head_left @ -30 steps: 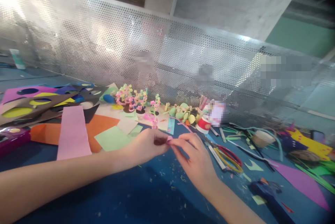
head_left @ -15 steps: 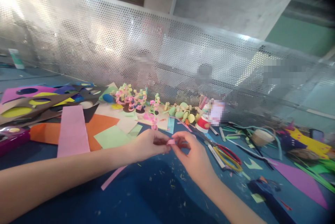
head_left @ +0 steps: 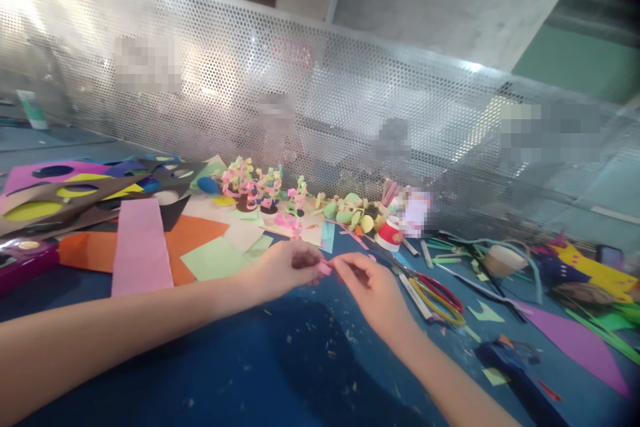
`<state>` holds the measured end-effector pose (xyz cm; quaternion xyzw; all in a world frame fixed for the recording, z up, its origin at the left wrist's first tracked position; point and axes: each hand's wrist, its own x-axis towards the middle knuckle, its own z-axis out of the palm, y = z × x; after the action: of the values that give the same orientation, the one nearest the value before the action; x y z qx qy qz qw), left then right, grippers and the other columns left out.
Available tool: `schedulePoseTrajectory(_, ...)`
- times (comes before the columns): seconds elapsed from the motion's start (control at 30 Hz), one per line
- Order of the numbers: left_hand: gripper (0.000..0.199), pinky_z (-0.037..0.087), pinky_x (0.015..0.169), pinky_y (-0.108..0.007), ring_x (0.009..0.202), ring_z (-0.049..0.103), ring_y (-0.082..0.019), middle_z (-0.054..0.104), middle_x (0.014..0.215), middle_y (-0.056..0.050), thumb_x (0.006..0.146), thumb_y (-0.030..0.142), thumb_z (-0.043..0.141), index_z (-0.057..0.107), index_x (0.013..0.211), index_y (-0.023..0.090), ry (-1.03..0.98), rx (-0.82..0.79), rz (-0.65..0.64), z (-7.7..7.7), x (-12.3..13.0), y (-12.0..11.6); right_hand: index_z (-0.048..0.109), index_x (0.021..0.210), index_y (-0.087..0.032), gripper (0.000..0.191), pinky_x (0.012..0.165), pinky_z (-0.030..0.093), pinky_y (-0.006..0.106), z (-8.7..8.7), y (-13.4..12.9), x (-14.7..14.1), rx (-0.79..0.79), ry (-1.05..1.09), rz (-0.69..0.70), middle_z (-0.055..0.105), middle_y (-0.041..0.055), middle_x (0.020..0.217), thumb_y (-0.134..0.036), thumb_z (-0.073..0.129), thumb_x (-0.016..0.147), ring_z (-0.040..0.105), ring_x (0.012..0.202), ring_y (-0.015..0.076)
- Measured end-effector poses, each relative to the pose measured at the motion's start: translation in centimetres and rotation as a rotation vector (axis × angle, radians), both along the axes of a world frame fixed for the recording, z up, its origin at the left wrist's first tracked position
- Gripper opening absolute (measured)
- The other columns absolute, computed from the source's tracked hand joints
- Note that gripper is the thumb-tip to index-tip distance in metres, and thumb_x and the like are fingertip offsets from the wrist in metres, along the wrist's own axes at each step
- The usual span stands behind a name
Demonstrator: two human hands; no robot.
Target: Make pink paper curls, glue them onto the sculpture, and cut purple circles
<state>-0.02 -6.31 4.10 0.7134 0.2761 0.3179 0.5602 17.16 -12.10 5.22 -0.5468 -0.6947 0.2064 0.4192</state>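
Observation:
Over the blue table, my left hand (head_left: pixel 285 270) is closed, pinching a small curled pink paper strip (head_left: pixel 325 268) between thumb and fingertips. My right hand (head_left: pixel 367 284) comes from the other side, its thumb and forefinger pinched together at the strip's right end. How much of the strip lies inside the fingers is hidden. Just beyond the hands stand small pink and green curled-paper figures (head_left: pixel 297 197). Scissors with red and yellow handles (head_left: pixel 437 297) lie to the right of my right hand.
Pink (head_left: pixel 141 247), orange and pale green sheets lie left, beside a purple tool (head_left: pixel 30 260). A red-and-white tub (head_left: pixel 389 234) stands behind. Paper scraps, a purple piece (head_left: pixel 575 344) and a dark blue tool (head_left: pixel 515 374) lie right. A perforated metal screen (head_left: pixel 225 74) edges the table.
The pink strip has turned and tilted between my fingers, and my right fingertips have straightened towards its end. The loose pink tail below my left forearm is out of sight now.

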Motion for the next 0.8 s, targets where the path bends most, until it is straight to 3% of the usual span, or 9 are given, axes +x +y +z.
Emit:
schedulePoseTrajectory(0.13,0.024,0.048,0.068,-0.026,0.068,0.059,-0.013,0.063,0.073,-0.001,0.077,0.039,0.059,0.059,0.085,0.016,0.046,0.061,-0.017,-0.2,0.0,-0.2,0.066,0.083,-0.018,0.017,0.071,0.047,0.025,0.6,0.3,0.4,-0.114,0.038,-0.020,0.069,0.0025,0.083,-0.034,0.059,0.079,0.062,0.077,0.0168)
schedulePoseTrajectory(0.37,0.025,0.048,0.069,-0.027,0.074,0.062,-0.016,0.066,0.080,-0.003,0.075,0.036,0.061,0.058,0.091,0.017,0.127,0.103,-0.023,-0.4,-0.1,-0.1,0.069,0.083,-0.018,0.021,0.068,0.047,0.025,1.7,0.2,0.5,-0.294,-0.040,0.038,0.071,0.0021,0.081,-0.036,0.060,0.077,0.063,0.075,0.0171)
schedulePoseTrajectory(0.57,0.030,0.046,0.063,-0.025,0.071,0.060,-0.015,0.065,0.077,-0.002,0.075,0.042,0.060,0.056,0.093,0.019,0.181,0.126,0.000,-0.3,-0.3,-0.3,0.068,0.083,-0.017,0.018,0.068,0.046,0.025,2.5,-0.1,0.4,-0.328,-0.098,0.047,0.070,0.0023,0.081,-0.033,0.060,0.077,0.063,0.074,0.0166)
schedulePoseTrajectory(0.8,0.034,0.037,0.052,-0.021,0.057,0.048,-0.010,0.054,0.062,0.002,0.069,0.049,0.064,0.056,0.076,0.016,0.223,0.156,0.042,-0.4,-0.2,0.2,0.066,0.081,-0.018,0.013,0.068,0.045,0.025,2.3,-0.1,0.4,-0.316,-0.103,0.067,0.067,0.0013,0.079,-0.028,0.059,0.079,0.060,0.073,0.0146)
